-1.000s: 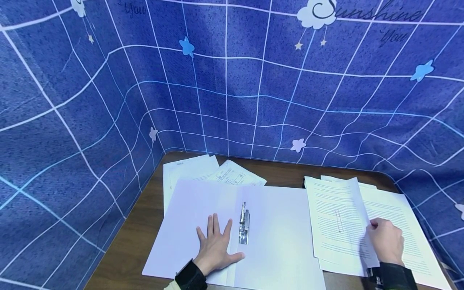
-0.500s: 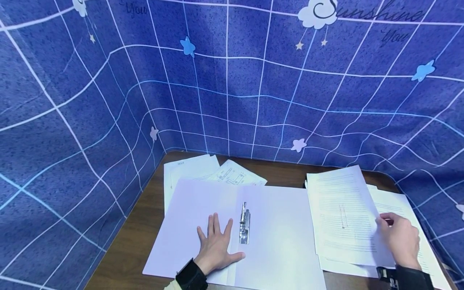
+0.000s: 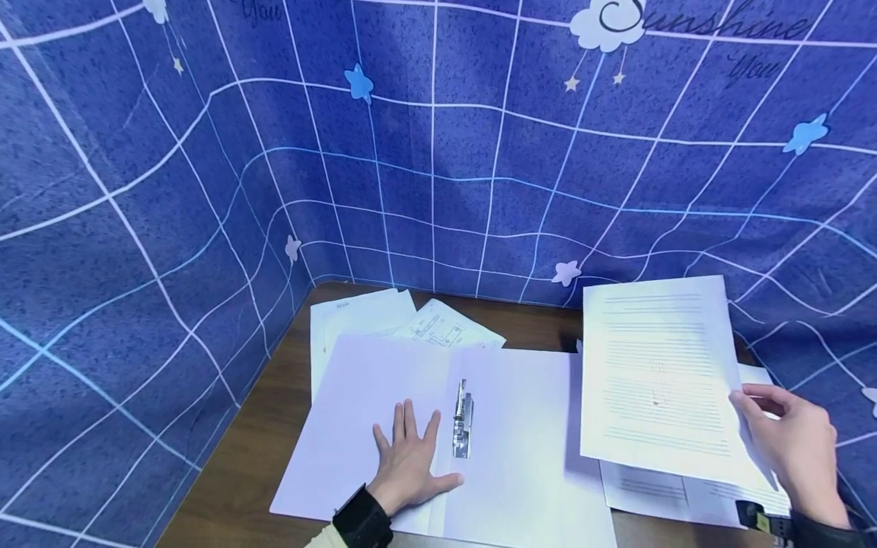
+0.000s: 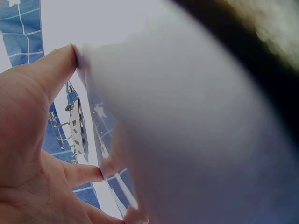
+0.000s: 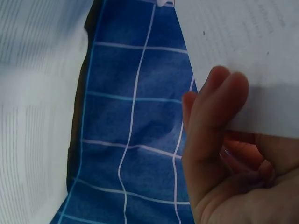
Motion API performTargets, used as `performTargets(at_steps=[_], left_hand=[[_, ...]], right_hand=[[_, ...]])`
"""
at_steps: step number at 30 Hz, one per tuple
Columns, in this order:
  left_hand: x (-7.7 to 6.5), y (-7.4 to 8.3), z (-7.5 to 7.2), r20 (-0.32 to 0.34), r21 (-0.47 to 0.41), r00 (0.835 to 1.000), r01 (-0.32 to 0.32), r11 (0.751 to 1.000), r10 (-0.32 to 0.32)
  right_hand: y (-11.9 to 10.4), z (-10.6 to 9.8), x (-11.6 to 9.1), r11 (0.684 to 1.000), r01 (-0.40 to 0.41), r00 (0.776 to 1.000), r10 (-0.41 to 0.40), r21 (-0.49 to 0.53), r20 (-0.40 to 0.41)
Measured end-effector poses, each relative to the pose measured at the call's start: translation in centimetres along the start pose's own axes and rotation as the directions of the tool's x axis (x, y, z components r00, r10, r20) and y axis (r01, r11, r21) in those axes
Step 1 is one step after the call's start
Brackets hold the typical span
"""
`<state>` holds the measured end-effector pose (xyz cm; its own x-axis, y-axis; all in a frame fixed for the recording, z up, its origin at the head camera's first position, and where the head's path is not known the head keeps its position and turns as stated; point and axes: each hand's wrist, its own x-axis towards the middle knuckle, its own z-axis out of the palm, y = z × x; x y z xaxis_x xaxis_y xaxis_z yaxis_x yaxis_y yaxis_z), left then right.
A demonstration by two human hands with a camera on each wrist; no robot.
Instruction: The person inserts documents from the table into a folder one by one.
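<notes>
The left hand [image 3: 409, 466] lies spread on a folder [image 3: 524, 449]. Right of the folder, the right hand [image 3: 795, 441] pinches a sheet [image 3: 654, 373].

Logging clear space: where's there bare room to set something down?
Bare: desk left of the open folder, up to the blue cloth; folder's right panel beside its metal clip. Crowded: right end, where the right hand holds a sheet over papers.

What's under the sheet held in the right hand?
Printed papers on the table show past its lower edge and right side. In the head view, the sheet covers the rest, so I can't tell how many lie there.
</notes>
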<state>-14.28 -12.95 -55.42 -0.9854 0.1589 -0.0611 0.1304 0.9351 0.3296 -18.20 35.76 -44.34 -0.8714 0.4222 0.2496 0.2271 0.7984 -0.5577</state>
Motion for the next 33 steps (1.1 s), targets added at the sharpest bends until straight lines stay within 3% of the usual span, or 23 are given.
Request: performTargets(at_steps=[5,15,33], left_hand=[[0.2,-0.1,0.1,0.006,-0.001,1.000,0.002,1.000,-0.002],[0.2,0.0,0.5,0.021,0.000,1.000,0.001,1.000,-0.001],[0.1,0.0,0.2,0.013,-0.006,1.000,0.010,1.000,-0.010]], right_hand=[[-0.9,0.9,-0.9,0.996,0.066,0.997,-0.068,0.063,0.038],[-3.9,5.3,-3.5,0.979,0.120,0.975,-0.148,0.168,0.166],[-6.6,9.4,-6.5,0.976,0.040,0.921,-0.119,0.214,0.371]])
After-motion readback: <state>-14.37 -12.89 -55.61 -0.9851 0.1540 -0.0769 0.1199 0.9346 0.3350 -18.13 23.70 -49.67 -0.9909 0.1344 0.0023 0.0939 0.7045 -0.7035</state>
